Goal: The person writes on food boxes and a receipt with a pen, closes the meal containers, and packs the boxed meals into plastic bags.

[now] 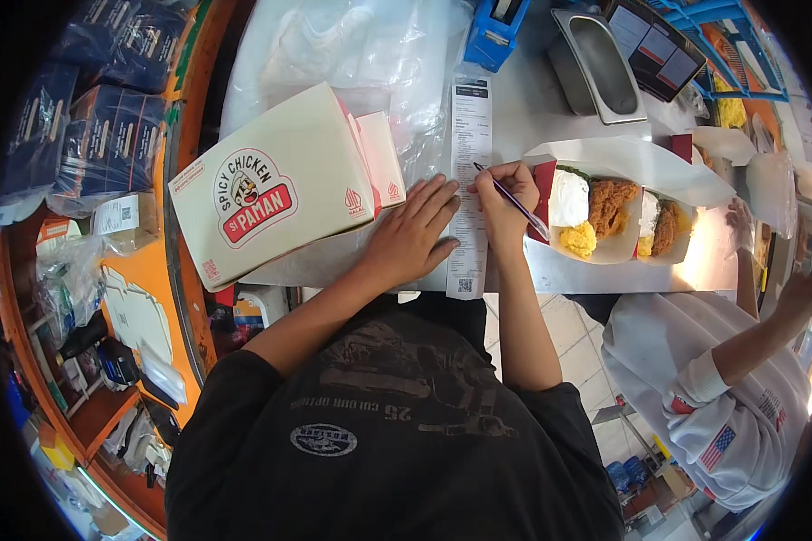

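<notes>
A long printed paper receipt lies lengthwise on the metal table in front of me, its lower end over the table's edge. My left hand lies flat beside it, palm down, fingertips and thumb on the paper's left edge. In my right hand is a slim dark purple pen, its point over the upper middle of the receipt. Left of my left hand sits a shut white cardboard food box with printing, and another box shows behind it. Right of my right hand stands an opened meal box with rice, fried chicken and yellow scrambled egg.
Beyond the receipt stands a blue tape dispenser. Clear plastic bags cover the back left. A steel food pan and a tablet are back right. Another open meal box and a co-worker are on the right.
</notes>
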`<state>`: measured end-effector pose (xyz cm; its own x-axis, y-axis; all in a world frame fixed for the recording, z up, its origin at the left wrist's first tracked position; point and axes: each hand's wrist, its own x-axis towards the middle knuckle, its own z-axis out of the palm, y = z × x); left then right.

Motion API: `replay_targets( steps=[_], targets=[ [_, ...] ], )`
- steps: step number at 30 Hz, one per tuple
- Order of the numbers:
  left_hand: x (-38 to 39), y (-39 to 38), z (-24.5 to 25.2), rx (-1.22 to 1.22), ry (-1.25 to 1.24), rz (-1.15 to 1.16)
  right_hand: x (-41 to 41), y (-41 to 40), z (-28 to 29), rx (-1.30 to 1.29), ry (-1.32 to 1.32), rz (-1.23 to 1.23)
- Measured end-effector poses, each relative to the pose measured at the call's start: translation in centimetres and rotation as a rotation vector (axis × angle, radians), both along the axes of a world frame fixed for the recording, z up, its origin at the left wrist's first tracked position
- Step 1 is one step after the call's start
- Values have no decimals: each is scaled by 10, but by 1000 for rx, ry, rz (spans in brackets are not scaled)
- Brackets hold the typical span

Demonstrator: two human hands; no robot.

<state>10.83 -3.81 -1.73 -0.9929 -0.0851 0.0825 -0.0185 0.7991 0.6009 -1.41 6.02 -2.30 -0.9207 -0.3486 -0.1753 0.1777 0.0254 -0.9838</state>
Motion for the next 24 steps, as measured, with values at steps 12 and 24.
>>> replay_targets(
  steps=[12, 24],
  targets=[
    [-2, 0, 2, 3, 1, -1, -2, 3, -16, 60, 144, 8],
    [-2, -1, 1, 45, -35, 5, 7, 0, -8, 127, 159, 9]
  ],
)
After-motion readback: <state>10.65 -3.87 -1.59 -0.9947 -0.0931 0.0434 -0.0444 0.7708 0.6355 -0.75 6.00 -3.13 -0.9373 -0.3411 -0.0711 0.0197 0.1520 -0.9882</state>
